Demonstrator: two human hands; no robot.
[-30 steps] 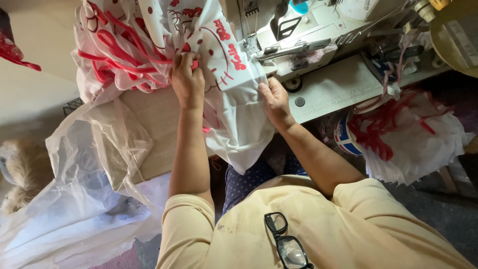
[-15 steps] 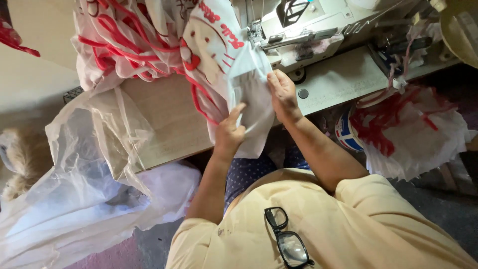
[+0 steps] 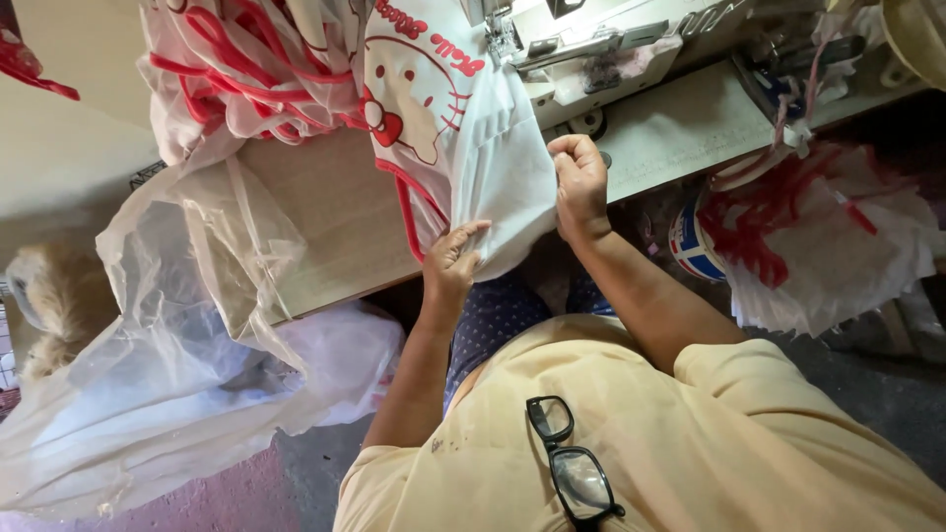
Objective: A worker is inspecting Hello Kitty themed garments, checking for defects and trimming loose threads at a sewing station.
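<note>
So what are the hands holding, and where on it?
Both hold the white printed fabric. The left hand pinches its lower hanging edge below the table edge; the right hand grips its right side edge near the sewing machine.

Left hand [image 3: 451,258]: fingers curled, pinching shut, forearm extended forward. Right hand [image 3: 579,185]: closed fist grip, wrist bent, forearm angled inward.

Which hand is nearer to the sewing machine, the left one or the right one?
The right. The right hand grips the white fabric just below the sewing machine. The left hand holds the fabric's lower edge, farther away at the table's front edge.
</note>
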